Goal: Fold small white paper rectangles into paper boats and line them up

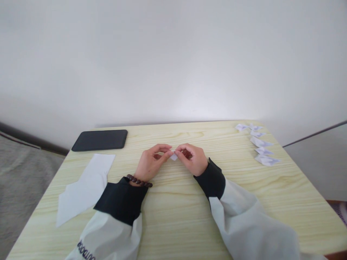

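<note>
Between my two hands is a small piece of folded white paper (174,156), held just above the middle of the table. My left hand (152,161), with a dark bead bracelet at the wrist, pinches its left side between thumb and forefinger. On the opposite side, my right hand (193,158) pinches it the same way. The fingers cover most of the paper, so its full shape is hidden. Flat sheets of white paper (81,189) lie overlapping left of my left forearm. Several folded white paper pieces (261,142) stand in a rough column beyond my right hand.
A black smartphone (99,140) lies at the table's back left corner. The pale wood-grain table (173,220) meets a white wall (173,65) at its far edge. Grey fabric (18,180) shows beyond the left edge.
</note>
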`<state>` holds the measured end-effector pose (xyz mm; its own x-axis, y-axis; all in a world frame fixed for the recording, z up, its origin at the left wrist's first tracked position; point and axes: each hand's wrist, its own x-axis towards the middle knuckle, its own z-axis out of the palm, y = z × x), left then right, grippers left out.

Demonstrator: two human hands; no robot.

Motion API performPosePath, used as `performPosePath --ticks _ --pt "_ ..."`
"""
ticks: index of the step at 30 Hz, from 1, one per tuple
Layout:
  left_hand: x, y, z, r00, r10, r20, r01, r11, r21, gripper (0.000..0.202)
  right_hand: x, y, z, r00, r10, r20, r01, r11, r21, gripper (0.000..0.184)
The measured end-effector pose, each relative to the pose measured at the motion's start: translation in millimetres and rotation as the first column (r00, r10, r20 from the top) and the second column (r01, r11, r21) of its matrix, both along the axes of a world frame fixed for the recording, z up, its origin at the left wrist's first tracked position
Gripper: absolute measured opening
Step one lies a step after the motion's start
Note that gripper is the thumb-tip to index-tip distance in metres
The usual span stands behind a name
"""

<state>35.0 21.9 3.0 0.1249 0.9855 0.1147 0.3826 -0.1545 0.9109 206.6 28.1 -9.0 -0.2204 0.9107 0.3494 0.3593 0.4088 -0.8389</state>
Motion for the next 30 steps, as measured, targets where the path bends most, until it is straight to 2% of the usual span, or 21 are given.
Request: performPosePath --ticks 5,11,16,23,26,30 --pt "2.5 -1.5 3.0 0.996 -0.023 -0.088 0.025 0.999 0.022 0.023 0.9 -0.1 -0.8 0.999 0.043 0.004 -0.043 0.997 -0.059 0.016" --pt "3.4 -5.4 9.9 0.988 -0.056 -0.145 0.065 0.996 0.063 0.023 -0.5 -1.6 -1.8 0.994 0.058 0.092 -0.064 0.996 0.058 0.017" --pt "5.4 -7.2 10.1 0.997 -0.074 0.008 0.074 0.997 -0.026 0.027 -0.8 -1.8 -1.6 0.994 0.062 0.092 -0.072 0.991 0.109 0.018" --pt "7.9 -5.4 5.1 0.977 0.043 0.209 -0.027 0.996 -0.083 0.028 -1.8 -3.2 1.2 0.995 0.033 0.091 -0.038 0.998 0.057 0.020" --pt "8.4 -4.6 4.7 0.974 0.021 0.225 0.000 0.996 -0.091 0.029 -1.4 -2.0 -0.9 0.997 0.035 0.068 -0.035 0.999 -0.003 0.024" --pt "6.2 -3.6 4.1 0.989 -0.026 0.145 0.041 0.994 -0.101 0.030 0.3 1.2 -6.2 0.997 0.042 -0.071 -0.049 0.994 -0.102 0.025"
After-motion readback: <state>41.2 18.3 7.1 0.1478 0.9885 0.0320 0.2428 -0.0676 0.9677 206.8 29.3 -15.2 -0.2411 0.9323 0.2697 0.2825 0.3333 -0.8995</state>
